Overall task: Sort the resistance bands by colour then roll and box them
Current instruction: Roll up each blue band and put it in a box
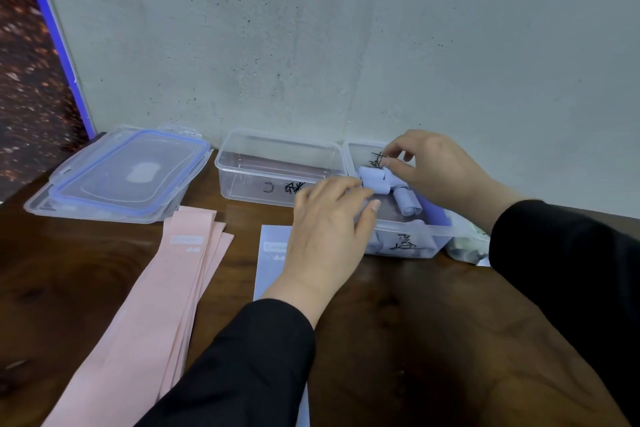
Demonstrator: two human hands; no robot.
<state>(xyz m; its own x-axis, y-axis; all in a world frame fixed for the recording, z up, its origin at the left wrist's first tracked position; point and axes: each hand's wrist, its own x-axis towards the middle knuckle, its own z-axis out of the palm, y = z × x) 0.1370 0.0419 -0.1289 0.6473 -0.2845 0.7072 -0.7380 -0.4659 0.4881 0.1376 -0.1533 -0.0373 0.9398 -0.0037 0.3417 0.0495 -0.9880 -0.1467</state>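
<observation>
Two clear plastic boxes stand against the wall. The left box (242,163) holds no bands. The right box (415,243) holds several rolled lavender bands (408,203). My left hand (329,232) rests on that box's near-left rim, fingers bent over a lavender roll (375,182). My right hand (436,170) reaches over the box from the right, its fingertips pinching small black ties (375,159) just above the rolls. A flat lavender band (272,260) lies partly under my left forearm. Several flat pink bands (162,305) lie stacked at the left.
Two clear lids with blue seals (121,177) are stacked at the back left of the dark wooden table (415,340). A clear bag with dark contents (465,246) sits right of the filled box. A grey wall stands right behind the boxes.
</observation>
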